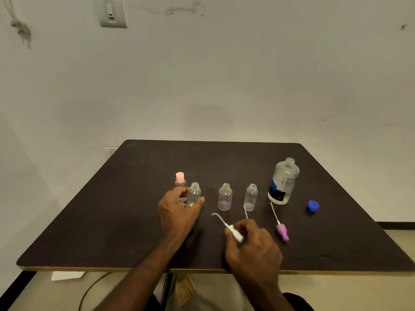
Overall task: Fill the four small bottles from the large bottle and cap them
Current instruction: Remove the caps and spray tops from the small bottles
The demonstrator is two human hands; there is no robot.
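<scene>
Four small clear bottles stand in a row on the dark table (125,198). The leftmost bottle (180,182) wears a pink cap and is partly hidden by my left hand (179,212). That hand is wrapped around the second, uncapped bottle (194,194). The third bottle (225,197) and fourth bottle (251,197) stand open and free. My right hand (253,248) holds a white spray cap (234,232) with a curved tube, just above the table. The large bottle (283,181) stands uncapped at the right, with its blue cap (313,205) beside it.
A purple spray cap (282,231) with a long tube lies between my right hand and the large bottle. Another thin white tube (246,213) pokes out from behind my right hand. A wall rises just beyond the table's far edge.
</scene>
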